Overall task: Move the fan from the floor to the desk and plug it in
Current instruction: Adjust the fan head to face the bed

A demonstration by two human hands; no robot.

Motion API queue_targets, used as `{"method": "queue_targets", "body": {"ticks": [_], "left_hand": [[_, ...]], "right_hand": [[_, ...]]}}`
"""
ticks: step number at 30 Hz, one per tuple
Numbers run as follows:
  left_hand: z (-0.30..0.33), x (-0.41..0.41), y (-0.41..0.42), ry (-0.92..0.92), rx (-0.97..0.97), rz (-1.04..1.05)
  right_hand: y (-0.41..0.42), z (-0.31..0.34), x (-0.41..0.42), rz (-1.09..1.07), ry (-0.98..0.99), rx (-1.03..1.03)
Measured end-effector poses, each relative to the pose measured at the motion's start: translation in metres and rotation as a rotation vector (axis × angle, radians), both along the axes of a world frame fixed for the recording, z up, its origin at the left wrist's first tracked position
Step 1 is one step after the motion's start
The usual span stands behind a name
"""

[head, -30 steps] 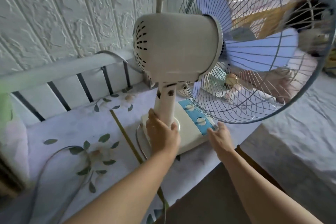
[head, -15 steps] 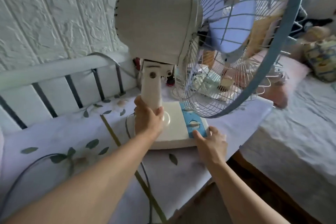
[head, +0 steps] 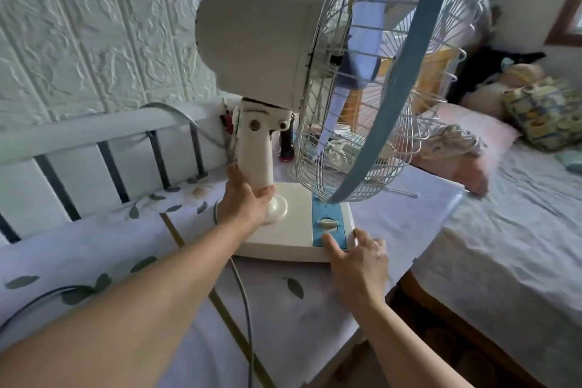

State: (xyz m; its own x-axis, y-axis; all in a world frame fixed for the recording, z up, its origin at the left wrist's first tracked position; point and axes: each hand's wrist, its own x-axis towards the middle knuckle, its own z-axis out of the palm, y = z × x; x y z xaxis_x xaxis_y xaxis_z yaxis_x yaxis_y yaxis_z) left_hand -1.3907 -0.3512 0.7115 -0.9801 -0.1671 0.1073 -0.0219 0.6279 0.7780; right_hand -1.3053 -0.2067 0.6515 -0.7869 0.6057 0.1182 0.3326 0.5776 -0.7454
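Sitting on the desk already, fan gripped at the stem by left hand; right hand fingers flat on its base; cord plugging looks left.

Head view, close, down onto desk

1 fan, 1 desk, 2 hands, 1 bed, 2 cables.
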Motion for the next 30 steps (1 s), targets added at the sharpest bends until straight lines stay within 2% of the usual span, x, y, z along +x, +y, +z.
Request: {"method": "queue_targets", "body": {"ticks": [11,23,30], "left_hand": [[-0.002,-0.005,0.002,0.002,-0.006,-0.023],[0.004,-0.01,-0.002,-0.101,0.024,-0.074],[0.008,-0.004,-0.009,-0.161,-0.065,-0.139]], "right_hand": [[0.003,0.003,-0.006,0.014,-0.035,-0.024],[-0.008,0.016,-0.002,-0.048,-0.18,0.009],[-0.015,0.023,0.003,-0.026,-0.273,0.005]]}}
